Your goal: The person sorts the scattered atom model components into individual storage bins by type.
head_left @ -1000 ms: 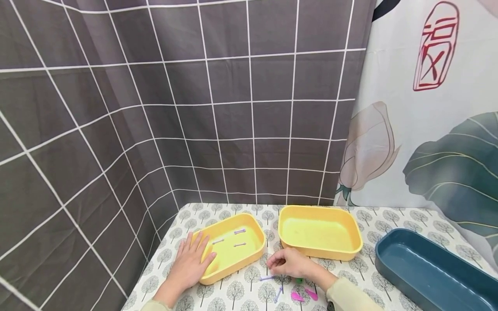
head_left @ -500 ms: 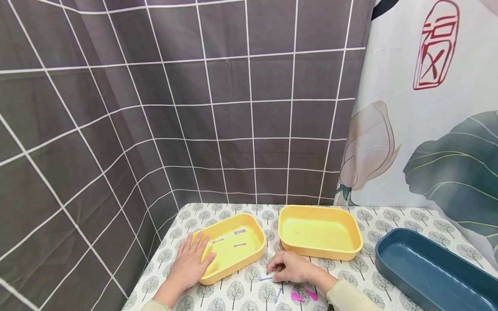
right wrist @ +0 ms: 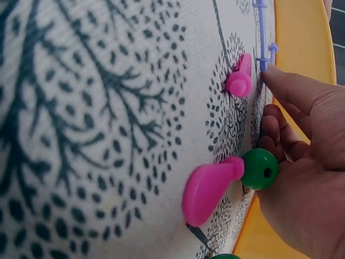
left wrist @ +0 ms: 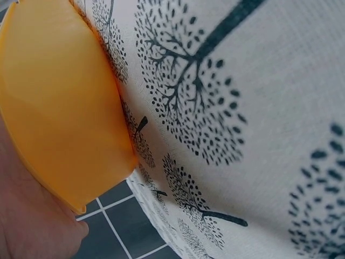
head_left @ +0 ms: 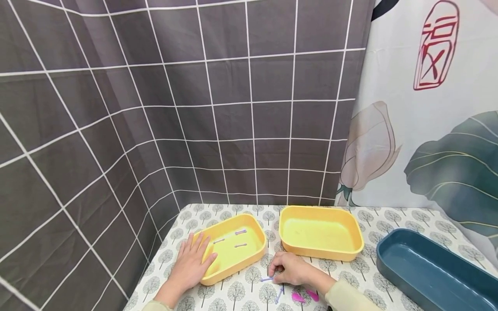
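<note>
My left hand rests on the near left rim of the left yellow tray, fingers straight and spread. Several small purple knobbed rods lie in that tray. At its right, my right hand pinches the end of a purple rod with thumb and fingertips, low over the cloth. A second purple rod lies just nearer. Two pink teardrop pieces are below the hand. The right wrist view shows a green bead beside the palm, hidden in the head view.
Another yellow tray stands behind the right hand. A long dark blue tray sits at the right edge. Tree-patterned cloth covers the table, and a dark grid curtain hangs behind it.
My right hand has lowered slightly and come down onto the end of the purple rod, covering the green bead seen earlier. The left hand and trays have stayed put.
</note>
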The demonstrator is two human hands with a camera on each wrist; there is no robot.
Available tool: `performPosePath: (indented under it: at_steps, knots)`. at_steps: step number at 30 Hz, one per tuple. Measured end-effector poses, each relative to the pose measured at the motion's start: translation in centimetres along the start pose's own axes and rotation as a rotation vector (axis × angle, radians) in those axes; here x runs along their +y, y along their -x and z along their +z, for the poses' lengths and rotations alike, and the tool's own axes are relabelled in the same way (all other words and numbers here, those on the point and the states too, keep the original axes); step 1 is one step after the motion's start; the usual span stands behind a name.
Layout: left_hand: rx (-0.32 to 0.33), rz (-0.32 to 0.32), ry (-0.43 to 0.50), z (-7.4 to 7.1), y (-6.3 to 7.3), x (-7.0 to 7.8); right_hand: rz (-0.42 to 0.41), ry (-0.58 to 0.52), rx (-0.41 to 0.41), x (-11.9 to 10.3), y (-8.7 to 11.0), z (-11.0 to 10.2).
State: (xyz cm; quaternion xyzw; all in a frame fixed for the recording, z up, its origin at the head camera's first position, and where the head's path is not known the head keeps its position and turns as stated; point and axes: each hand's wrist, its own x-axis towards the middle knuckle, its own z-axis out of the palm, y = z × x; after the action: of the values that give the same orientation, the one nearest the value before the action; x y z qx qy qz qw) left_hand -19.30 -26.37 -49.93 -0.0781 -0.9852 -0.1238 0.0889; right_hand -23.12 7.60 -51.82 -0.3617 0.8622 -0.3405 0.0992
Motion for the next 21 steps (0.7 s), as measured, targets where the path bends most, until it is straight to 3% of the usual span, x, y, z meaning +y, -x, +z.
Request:
performPosePath:
  at_steps: [21]
  knots:
    - [-0.017,0.006,0.007,-0.2,0.1,0.2,0.026,-0.079,0.02,-0.9,-0.1,-1.0]
